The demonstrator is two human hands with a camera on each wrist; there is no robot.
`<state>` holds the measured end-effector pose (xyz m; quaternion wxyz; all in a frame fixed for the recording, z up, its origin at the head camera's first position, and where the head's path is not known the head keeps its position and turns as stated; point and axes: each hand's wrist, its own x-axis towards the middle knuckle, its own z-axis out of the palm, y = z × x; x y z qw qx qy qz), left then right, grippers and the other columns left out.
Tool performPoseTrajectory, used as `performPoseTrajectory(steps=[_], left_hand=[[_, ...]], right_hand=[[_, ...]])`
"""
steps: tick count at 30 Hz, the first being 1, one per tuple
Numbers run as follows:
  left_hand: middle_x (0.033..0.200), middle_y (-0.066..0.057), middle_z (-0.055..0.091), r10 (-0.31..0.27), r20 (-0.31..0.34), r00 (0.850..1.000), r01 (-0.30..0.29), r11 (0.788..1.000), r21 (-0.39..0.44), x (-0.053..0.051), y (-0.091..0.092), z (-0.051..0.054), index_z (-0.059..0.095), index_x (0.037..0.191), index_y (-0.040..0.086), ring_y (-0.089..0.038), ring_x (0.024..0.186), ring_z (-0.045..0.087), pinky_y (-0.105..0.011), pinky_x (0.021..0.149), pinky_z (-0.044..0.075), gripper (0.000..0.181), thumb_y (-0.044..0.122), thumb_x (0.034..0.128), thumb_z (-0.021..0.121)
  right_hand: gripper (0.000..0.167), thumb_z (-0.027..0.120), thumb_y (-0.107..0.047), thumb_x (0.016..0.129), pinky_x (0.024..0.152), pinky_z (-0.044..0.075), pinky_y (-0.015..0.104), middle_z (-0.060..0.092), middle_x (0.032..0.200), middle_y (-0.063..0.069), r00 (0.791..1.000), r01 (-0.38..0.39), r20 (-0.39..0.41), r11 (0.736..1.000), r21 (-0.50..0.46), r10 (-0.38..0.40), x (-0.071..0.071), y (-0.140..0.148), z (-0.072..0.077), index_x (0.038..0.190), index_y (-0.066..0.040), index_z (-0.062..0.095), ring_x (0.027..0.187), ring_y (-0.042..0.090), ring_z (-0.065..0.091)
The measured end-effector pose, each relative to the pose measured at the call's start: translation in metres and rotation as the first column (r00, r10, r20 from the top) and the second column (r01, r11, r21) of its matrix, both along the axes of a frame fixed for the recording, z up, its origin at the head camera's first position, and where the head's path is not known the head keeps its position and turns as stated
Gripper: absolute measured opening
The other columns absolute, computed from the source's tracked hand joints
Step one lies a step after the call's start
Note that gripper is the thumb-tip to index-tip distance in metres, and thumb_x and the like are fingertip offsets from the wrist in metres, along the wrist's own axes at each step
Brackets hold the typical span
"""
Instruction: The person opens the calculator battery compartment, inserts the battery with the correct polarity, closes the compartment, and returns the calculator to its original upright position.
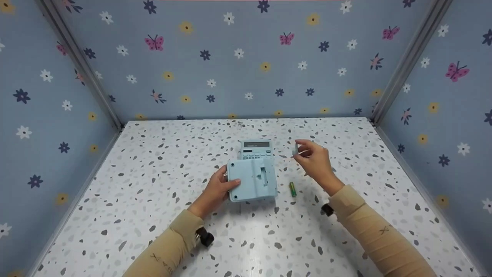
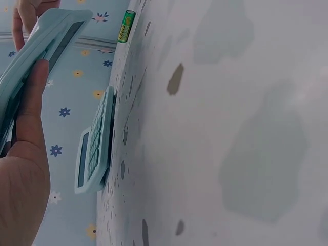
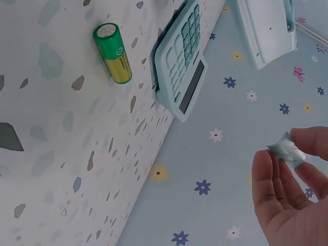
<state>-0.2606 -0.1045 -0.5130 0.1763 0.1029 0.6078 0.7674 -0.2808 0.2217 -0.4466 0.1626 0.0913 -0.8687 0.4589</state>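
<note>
My left hand [image 1: 218,188] grips a light-blue calculator [image 1: 246,188] by its left side, thumb on its back. That back faces the head camera and shows an uncovered battery slot [image 1: 263,177]. Between the thumb and fingers of my right hand [image 1: 317,161] is a small light-blue battery cover [image 3: 288,149], held up off the table to the right of the calculator. A green and yellow battery [image 1: 293,189] lies on the table between the two hands. Just beyond the held calculator, a second light-blue calculator [image 1: 256,144] rests face up, its lower part hidden.
The speckled white table [image 1: 161,161] runs to a flowered blue back wall [image 1: 238,69]. Similar panels stand at left [image 1: 42,127] and right [image 1: 442,115], with grey metal posts in the corners.
</note>
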Motion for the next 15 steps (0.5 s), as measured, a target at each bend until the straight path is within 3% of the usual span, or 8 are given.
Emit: performPoseTrajectory(steps=[15], left_hand=[[0.149,-0.025,0.064,-0.008,-0.002,1.0,0.008,1.0,-0.013,0.001,-0.003,0.001,0.034,0.165,0.004,-0.025,0.12,0.076,-0.043,0.101,0.065,0.067,0.003,0.106,0.065]], right_hand=[[0.045,0.074,0.001,0.097,0.09,0.066,0.05,0.076,0.11,0.026,0.996,0.058,0.065,0.997,0.057,-0.062,-0.015,0.026,-0.005,0.141,0.001,0.069,0.102,0.041,0.077]])
